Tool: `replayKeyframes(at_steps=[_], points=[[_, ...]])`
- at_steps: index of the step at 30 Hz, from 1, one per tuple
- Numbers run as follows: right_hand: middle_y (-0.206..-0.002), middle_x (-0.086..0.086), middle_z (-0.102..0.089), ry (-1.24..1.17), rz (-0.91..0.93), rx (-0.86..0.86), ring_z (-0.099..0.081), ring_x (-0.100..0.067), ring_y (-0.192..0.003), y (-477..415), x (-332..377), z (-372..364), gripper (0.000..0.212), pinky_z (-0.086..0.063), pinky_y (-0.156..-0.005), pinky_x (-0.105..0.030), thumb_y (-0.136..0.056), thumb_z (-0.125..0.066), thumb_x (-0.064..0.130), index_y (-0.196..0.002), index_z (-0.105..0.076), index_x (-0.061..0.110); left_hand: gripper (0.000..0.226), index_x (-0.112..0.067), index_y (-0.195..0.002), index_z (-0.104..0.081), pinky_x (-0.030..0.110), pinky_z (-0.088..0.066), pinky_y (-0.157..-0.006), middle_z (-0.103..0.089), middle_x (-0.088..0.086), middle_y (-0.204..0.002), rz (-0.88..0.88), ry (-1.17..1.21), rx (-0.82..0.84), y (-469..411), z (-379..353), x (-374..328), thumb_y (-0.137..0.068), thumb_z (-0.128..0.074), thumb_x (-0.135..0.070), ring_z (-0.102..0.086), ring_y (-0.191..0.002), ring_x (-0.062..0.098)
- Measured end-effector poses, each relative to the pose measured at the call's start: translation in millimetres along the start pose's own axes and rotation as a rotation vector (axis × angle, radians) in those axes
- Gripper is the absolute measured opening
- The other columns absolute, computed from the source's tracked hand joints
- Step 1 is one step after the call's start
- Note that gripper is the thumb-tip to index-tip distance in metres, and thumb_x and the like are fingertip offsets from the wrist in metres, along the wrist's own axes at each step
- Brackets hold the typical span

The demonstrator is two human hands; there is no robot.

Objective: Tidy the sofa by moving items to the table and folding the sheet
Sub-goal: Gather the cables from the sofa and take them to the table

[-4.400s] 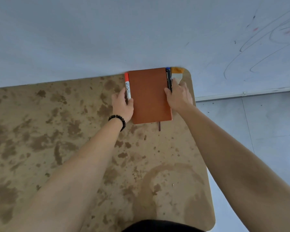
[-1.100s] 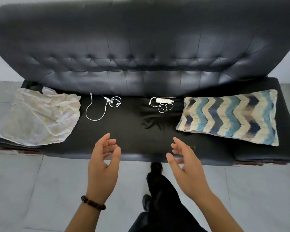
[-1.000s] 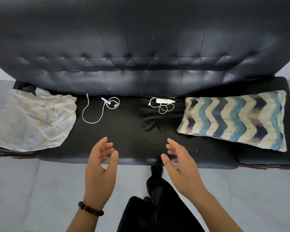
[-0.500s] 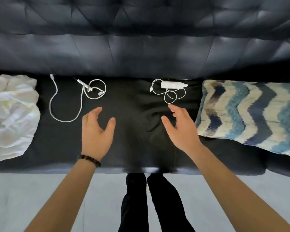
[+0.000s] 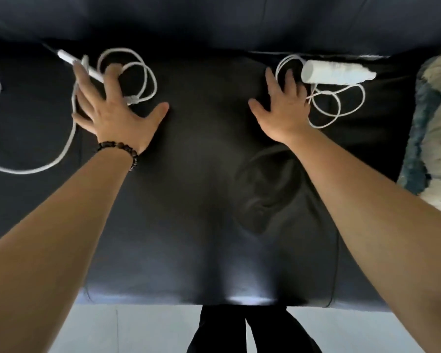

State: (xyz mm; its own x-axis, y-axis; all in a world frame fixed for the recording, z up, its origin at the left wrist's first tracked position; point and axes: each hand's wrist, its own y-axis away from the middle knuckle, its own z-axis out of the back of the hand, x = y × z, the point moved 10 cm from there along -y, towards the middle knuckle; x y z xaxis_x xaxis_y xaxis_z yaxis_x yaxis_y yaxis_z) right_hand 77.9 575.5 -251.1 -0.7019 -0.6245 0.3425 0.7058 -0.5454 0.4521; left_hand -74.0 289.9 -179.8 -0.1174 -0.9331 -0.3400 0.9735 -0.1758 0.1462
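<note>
Two white cables lie on the black sofa seat. On the left, a long cable forms loops and trails off toward the left edge. My left hand lies spread over those loops with straight fingers. On the right, a white cylindrical charger sits with its own thin cord coiled below it. My right hand is spread flat, its fingertips at the charger's left end and over the cord. Neither hand grips anything. The sheet is out of view.
A zigzag-patterned cushion lies at the right edge of the seat. The tufted sofa back rises behind the cables. Grey floor tiles and my dark trouser legs show below the seat's front edge.
I turned from the table to the sofa and leaned in. Both open hands moved forward across the seat onto the two cables. The sheet has left the view on the left.
</note>
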Motion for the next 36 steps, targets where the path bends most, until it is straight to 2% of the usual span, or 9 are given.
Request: replayKeyframes(at_steps=[4, 8, 12, 14, 16, 19, 24, 31, 36], points=[[-0.162, -0.009, -0.029, -0.012, 0.084, -0.053, -0.022, -0.032, -0.15, 41.9, 9.6, -13.0, 0.055, -0.024, -0.12, -0.045, -0.104, -0.041, 0.044, -0.152, -0.041, 0.016, 0.043, -0.004, -0.096, -0.058, 0.055, -0.028, -0.113, -0.023, 0.022, -0.156, -0.047, 0.01, -0.07, 36.1, -3.3, 6.9, -0.094, -0.054, -0.047, -0.038, -0.138, 0.036], [-0.124, -0.011, -0.067, -0.167, 0.157, -0.156, -0.059, -0.031, -0.118, 111.4, 11.6, -2.0, 0.03, -0.044, -0.104, -0.037, -0.1, -0.058, 0.026, -0.122, -0.07, 0.009, 0.034, 0.001, -0.076, -0.059, 0.053, -0.043, -0.097, -0.046, 0.024, -0.139, -0.1, 0.063, -0.011, 93.6, -2.7, 11.4, -0.094, -0.057, -0.028, -0.049, -0.12, 0.044], [-0.102, -0.004, -0.071, -0.313, 0.165, -0.043, -0.065, -0.024, -0.093, 172.3, 2.6, -7.5, 0.016, -0.056, -0.082, -0.041, -0.097, -0.063, 0.017, -0.106, -0.076, 0.013, 0.034, -0.01, -0.063, -0.05, 0.043, -0.05, -0.084, -0.055, 0.014, -0.119, -0.113, 0.173, 0.036, 156.3, 4.9, 7.9, -0.088, -0.068, -0.026, -0.056, -0.106, 0.033], [-0.104, 0.0, -0.07, -0.308, 0.181, 0.013, -0.064, -0.02, -0.092, 206.8, 0.5, -13.0, 0.017, -0.056, -0.081, -0.039, -0.098, -0.062, 0.017, -0.108, -0.075, 0.016, 0.031, -0.018, -0.069, -0.048, 0.025, -0.046, -0.073, -0.053, 0.001, -0.112, -0.047, 0.267, 0.07, 187.9, 11.5, 8.6, -0.089, -0.067, -0.032, -0.059, -0.087, 0.011], [-0.107, 0.003, -0.07, -0.328, 0.168, 0.035, -0.063, -0.015, -0.094, 237.9, -4.2, -12.2, 0.02, -0.055, -0.085, -0.035, -0.099, -0.061, 0.017, -0.114, -0.073, 0.018, 0.023, -0.026, -0.081, -0.048, 0.014, -0.039, -0.068, -0.049, -0.008, -0.099, 0.031, 0.372, 0.117, 217.3, 20.2, 6.5, -0.093, -0.054, -0.044, -0.053, -0.074, 0.006], [-0.107, 0.013, -0.067, -0.438, 0.106, 0.005, -0.061, -0.001, -0.092, 270.0, -9.3, 10.1, 0.026, -0.052, -0.086, -0.023, -0.1, -0.059, 0.019, -0.122, -0.069, 0.026, 0.027, -0.028, -0.091, -0.047, 0.024, -0.039, -0.065, -0.053, -0.005, -0.083, 0.127, 0.507, 0.142, 246.3, 48.6, -4.3, -0.099, -0.034, -0.051, -0.05, -0.07, 0.011], [-0.103, 0.023, -0.067, -0.685, -0.032, -0.098, -0.067, -0.003, -0.091, 295.0, -5.5, 100.8, 0.037, -0.047, -0.082, -0.008, -0.102, -0.056, 0.033, -0.134, -0.046, 0.048, 0.012, -0.025, -0.093, -0.045, 0.037, -0.045, -0.059, -0.056, -0.017, -0.071, 0.258, 0.68, 0.069, 250.5, 134.0, -37.6, -0.098, -0.04, -0.034, -0.049, -0.059, 0.012], [-0.096, 0.03, -0.07, -0.915, -0.134, -0.215, -0.067, 0.007, -0.089, 360.6, 15.6, 256.7, 0.027, -0.045, -0.077, -0.002, -0.098, -0.063, 0.031, -0.123, -0.063, 0.039, 0.029, -0.014, -0.123, -0.049, 0.018, -0.053, -0.061, -0.068, 0.011, -0.099, 0.32, 0.869, -0.064, 249.2, 294.4, -99.7, -0.099, -0.053, -0.031, -0.063, -0.07, 0.009], [-0.102, 0.023, -0.072, -0.968, -0.073, -0.286, -0.065, 0.01, -0.092, 417.5, 39.6, 354.2, 0.029, -0.044, -0.077, -0.002, -0.098, -0.064, 0.027, -0.126, -0.068, 0.023, 0.032, -0.01, -0.124, -0.056, 0.041, -0.057, -0.08, -0.069, -0.005, -0.087, 0.282, 1.001, -0.069, 267.6, 394.9, -148.7, -0.095, -0.062, -0.023, -0.064, -0.065, 0.005]])
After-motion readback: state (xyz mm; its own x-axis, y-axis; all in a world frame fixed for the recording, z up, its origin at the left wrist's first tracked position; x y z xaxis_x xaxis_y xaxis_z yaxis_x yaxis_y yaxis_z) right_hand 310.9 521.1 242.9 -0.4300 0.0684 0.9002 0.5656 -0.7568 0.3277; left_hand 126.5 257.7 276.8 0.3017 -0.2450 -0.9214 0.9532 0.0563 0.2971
